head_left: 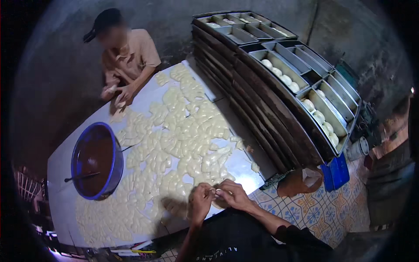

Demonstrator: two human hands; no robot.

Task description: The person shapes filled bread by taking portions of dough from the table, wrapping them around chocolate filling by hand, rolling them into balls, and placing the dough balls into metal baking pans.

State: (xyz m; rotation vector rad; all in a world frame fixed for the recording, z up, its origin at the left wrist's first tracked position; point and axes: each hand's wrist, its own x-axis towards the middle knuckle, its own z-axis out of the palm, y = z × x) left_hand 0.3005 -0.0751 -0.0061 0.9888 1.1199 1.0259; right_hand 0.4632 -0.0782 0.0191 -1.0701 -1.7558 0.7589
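Near the front edge of the table, my left hand (202, 203) and my right hand (234, 195) meet, fingers pinched together on a small pale piece of dough (218, 192). Most of that piece is hidden behind my fingers. Just beyond them, flattened pieces of pale dough (192, 135) cover much of the white table (61, 166), many touching or overlapping. To the left stands a blue basin (118, 159) with a brown filling (94, 153) inside. A dark-handled utensil (82, 177) rests in it, its handle reaching over the rim.
A co-worker (126, 65) in a cap stands across the table, both hands on some dough. On the right rises a tall stack of dark trays (266, 109), topped by metal loaf tins (283, 65), some with white dough balls (286, 79). A blue crate (335, 174) stands on the patterned tile floor (305, 214).
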